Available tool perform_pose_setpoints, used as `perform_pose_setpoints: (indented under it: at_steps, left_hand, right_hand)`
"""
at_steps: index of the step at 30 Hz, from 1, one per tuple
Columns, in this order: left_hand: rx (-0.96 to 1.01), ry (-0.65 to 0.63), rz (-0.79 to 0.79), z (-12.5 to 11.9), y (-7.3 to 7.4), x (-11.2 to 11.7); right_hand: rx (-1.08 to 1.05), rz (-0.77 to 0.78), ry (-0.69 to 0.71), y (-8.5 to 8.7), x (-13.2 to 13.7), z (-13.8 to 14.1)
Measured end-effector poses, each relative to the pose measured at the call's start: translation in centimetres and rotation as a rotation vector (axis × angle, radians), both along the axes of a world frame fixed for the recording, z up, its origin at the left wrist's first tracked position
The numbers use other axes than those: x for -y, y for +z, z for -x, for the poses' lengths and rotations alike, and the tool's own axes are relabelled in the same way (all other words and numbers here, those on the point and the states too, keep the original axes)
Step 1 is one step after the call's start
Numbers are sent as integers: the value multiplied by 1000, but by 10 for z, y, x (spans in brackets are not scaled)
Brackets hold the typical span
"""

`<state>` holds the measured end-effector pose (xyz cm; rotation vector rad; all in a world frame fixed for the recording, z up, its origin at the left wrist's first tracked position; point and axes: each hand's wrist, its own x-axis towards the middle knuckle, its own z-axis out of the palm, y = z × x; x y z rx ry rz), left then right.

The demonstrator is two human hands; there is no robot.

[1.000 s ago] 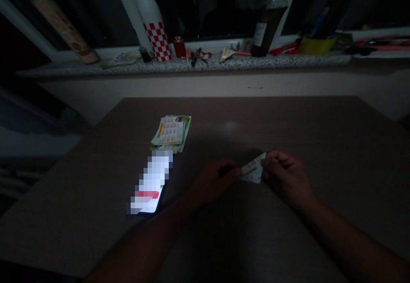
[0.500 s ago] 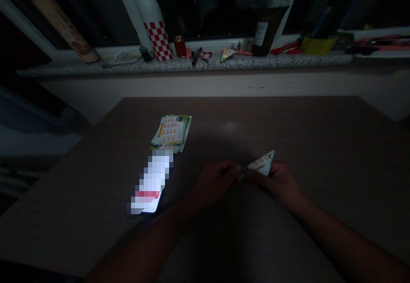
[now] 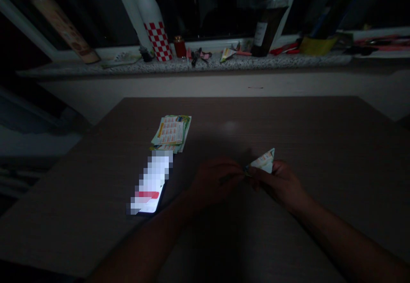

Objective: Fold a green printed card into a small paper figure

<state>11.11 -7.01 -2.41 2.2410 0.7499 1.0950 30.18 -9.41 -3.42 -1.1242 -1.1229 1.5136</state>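
Observation:
A small printed paper point(image 3: 265, 162), folded to a triangular shape, is held above the table in front of me. My right hand point(image 3: 280, 182) grips it from the right, thumb on the near face and fingers behind. My left hand point(image 3: 218, 180) reaches its left tip, thumb and fingertips closed together there; that tip is dark and partly hidden by the fingers. Left of the hands lies a phone point(image 3: 150, 182) with a bright screen. Just beyond the phone is a stack of printed paper slips point(image 3: 171, 131).
A brown wooden table point(image 3: 304, 125) runs up to a white wall. On the granite windowsill point(image 3: 173, 66) above stand a red-checked white bottle point(image 3: 156, 30), a dark labelled container point(image 3: 265, 35), a small red jar point(image 3: 180, 47) and a tilted tan tube point(image 3: 60, 22). Another folded paper piece point(image 3: 226, 54) lies there.
My left hand has shifted its fingers at the paper's left tip, its thumb now lower and straighter. The folded paper has tilted slightly in my right hand. Phone and stack are unmoved.

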Motion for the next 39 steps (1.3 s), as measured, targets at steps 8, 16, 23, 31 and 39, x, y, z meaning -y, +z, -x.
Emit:
perform_pose_setpoints:
  at_steps: [8,16,23,31,39]
  left_hand:
    - [108,110,607,-5,5,6]
    - [84,-16,1043,-2,5,-3]
    - [-86,31,837,-2,5,2]
    - [86,41,1013,-8,3,1]
    - [278,68,1167,-13,-3,3]
  right_hand:
    - [266,-94,-19,8,3,2]
    - [289,-54,40,2,5,1]
    - [286,-66,95,3,1,0]
    - [154,-80,69,4,-3,-1]
    - [212,-119,48,7,0,3]
